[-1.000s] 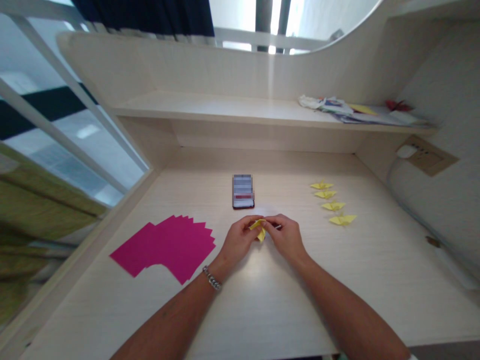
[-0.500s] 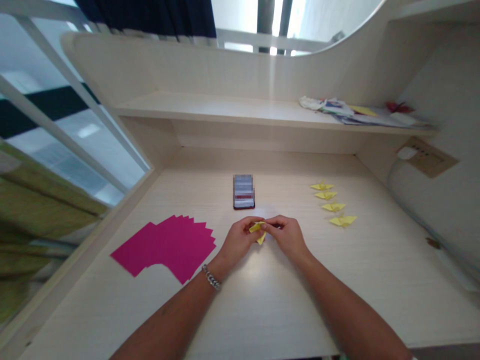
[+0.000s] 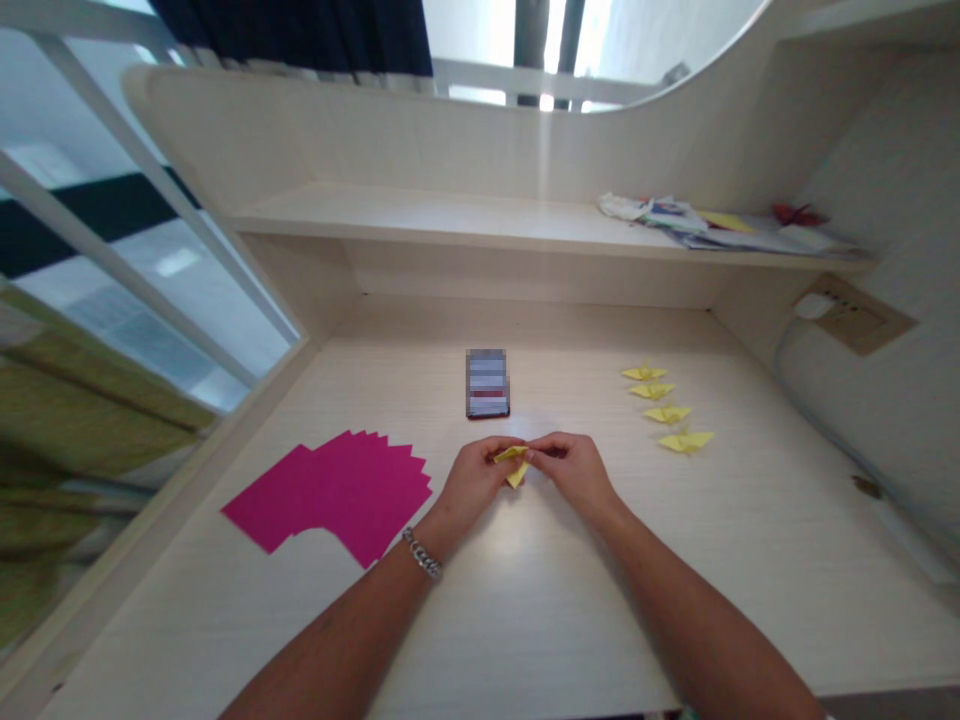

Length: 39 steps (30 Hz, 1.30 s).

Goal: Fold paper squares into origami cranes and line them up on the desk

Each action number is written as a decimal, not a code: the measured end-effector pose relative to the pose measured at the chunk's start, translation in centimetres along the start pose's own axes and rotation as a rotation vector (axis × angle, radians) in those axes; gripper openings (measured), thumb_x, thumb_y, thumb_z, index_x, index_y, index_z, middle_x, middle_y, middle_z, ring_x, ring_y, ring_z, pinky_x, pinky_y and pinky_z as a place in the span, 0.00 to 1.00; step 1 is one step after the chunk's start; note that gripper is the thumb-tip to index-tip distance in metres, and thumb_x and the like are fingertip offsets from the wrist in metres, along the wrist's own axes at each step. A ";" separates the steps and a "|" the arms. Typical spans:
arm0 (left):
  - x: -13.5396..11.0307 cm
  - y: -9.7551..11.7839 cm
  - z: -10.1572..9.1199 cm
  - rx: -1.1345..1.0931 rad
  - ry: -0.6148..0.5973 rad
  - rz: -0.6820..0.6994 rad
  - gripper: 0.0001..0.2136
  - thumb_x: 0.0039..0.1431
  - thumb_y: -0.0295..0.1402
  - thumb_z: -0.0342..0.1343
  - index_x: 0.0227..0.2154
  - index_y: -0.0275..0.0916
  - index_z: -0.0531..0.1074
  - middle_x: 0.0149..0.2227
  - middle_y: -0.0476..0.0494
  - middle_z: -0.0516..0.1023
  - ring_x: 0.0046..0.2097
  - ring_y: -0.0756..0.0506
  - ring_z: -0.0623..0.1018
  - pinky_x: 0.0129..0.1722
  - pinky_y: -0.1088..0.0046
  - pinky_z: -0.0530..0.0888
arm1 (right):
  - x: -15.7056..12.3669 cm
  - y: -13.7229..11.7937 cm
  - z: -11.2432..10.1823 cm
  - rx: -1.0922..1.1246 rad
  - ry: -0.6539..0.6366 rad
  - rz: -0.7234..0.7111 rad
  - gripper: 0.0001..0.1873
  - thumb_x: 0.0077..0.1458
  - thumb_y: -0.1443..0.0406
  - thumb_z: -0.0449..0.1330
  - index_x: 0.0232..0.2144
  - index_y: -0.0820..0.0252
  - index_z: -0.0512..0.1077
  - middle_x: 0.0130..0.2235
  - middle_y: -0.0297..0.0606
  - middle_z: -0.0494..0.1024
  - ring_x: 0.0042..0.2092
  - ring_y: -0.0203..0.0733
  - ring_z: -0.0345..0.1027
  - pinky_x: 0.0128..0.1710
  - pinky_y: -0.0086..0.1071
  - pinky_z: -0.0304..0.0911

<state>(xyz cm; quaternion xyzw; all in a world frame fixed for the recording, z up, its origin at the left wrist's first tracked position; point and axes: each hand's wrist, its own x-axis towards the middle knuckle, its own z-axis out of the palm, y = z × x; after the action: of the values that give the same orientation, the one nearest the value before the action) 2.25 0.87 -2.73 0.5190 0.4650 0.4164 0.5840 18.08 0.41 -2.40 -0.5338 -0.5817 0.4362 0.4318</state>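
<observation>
Between my hands is a small piece of folded yellow paper, held just above the desk. My left hand, with a chain bracelet on its wrist, is closed on the paper's left side. My right hand pinches its right edge between thumb and fingers. Parts of the folds are hidden behind my fingers. To the right, several yellow origami cranes stand in a row. Fanned out left of my hands are sheets of magenta paper.
A phone lies on the desk just beyond my hands. Papers are piled on the shelf at the back. On the right wall, a cable runs down from the socket. A railing borders the left.
The yellow paper has tilted and shifted slightly left in my fingers. My left hand has moved a little with it; the cranes, magenta sheets and phone stay where they were.
</observation>
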 end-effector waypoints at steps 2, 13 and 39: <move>0.0 -0.1 -0.1 0.016 -0.002 0.006 0.12 0.46 0.32 0.60 0.35 0.33 0.77 0.29 0.41 0.78 0.28 0.48 0.74 0.27 0.73 0.69 | 0.0 -0.1 -0.1 0.004 -0.024 -0.003 0.10 0.45 0.62 0.64 0.31 0.61 0.78 0.32 0.40 0.81 0.33 0.42 0.73 0.36 0.34 0.67; -0.3 0.4 -0.1 0.075 -0.075 -0.007 0.10 0.47 0.34 0.59 0.28 0.32 0.76 0.23 0.46 0.74 0.24 0.50 0.70 0.25 0.75 0.65 | -0.3 -0.6 -0.1 -0.153 0.009 -0.183 0.08 0.49 0.62 0.62 0.33 0.56 0.78 0.32 0.38 0.78 0.33 0.39 0.70 0.32 0.31 0.64; -0.3 0.8 -0.3 -0.071 -0.042 0.025 0.20 0.45 0.34 0.64 0.43 0.35 0.73 0.34 0.42 0.78 0.31 0.48 0.75 0.28 0.74 0.71 | 0.4 0.6 0.3 0.258 -0.108 0.114 0.16 0.45 0.59 0.63 0.38 0.59 0.77 0.35 0.40 0.79 0.31 0.39 0.70 0.27 0.31 0.63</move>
<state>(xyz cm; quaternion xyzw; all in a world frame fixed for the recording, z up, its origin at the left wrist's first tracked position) 1.84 0.71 -1.94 0.5122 0.4310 0.4291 0.6064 17.94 0.84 -3.08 -0.4820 -0.5119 0.5591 0.4393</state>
